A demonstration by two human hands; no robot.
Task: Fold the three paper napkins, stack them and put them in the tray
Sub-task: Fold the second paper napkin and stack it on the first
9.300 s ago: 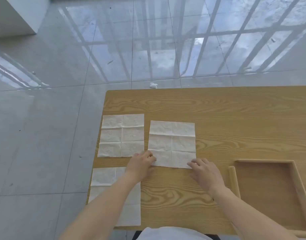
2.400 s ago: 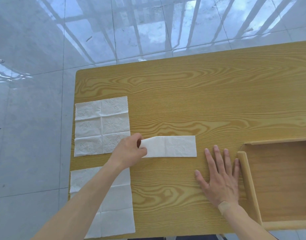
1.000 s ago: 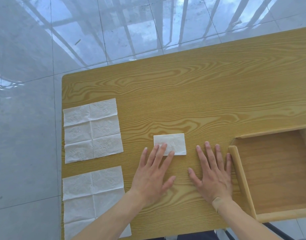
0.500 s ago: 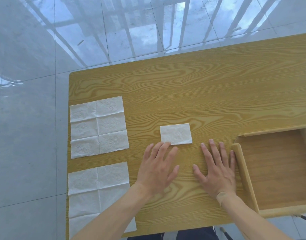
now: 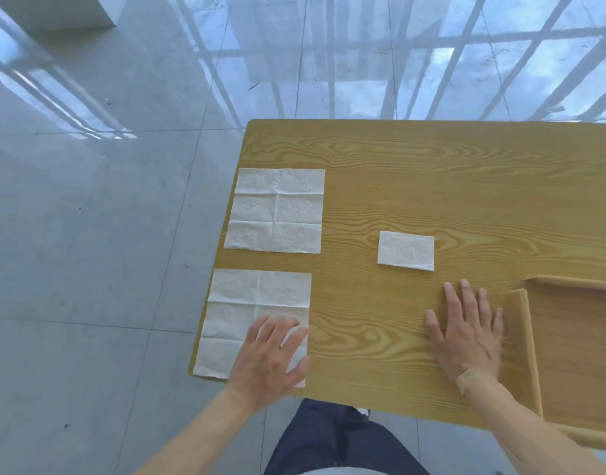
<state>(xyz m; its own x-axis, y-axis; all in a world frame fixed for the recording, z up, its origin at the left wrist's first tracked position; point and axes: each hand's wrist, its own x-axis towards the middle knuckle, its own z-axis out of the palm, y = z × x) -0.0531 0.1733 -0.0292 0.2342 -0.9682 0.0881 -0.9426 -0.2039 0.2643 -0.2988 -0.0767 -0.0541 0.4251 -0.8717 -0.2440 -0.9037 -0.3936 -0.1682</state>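
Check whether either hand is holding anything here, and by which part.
Nothing is held. The left hand lies flat on the near right part of the near unfolded white paper napkin; the right hand rests flat on the bare wooden table.

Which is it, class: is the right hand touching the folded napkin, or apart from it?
Apart. The head view shows a strip of bare table between the right hand and the folded napkin.

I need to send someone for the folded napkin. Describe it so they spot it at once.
On the wooden table, look left of the tray, just beyond the right hand. The folded napkin lies alone, a small white rectangle, unlike the two big unfolded sheets.
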